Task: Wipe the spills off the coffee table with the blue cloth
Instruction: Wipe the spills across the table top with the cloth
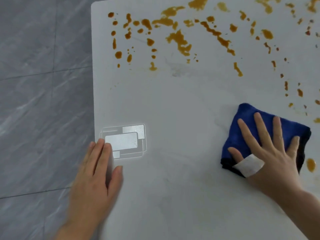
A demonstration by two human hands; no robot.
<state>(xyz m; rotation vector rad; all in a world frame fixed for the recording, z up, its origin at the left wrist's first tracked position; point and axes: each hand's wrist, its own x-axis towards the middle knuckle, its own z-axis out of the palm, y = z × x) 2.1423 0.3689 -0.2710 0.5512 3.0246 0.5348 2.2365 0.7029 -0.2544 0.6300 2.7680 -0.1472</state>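
Note:
A folded blue cloth (251, 118) lies on the white coffee table (173, 104) at the right. My right hand (270, 149) presses flat on it with fingers spread; a white bandage wraps the thumb. Orange-brown spills (180, 40) spatter the far half of the table, and several drops run down the right side, one (310, 164) just right of the cloth. My left hand (97, 174) rests flat on the table's left edge, fingers straight and together.
A bright rectangular reflection (124, 141) shines on the tabletop just past my left fingertips. Grey marbled floor tiles (43, 84) lie left of the table's left edge. The near middle of the tabletop shows faint smears.

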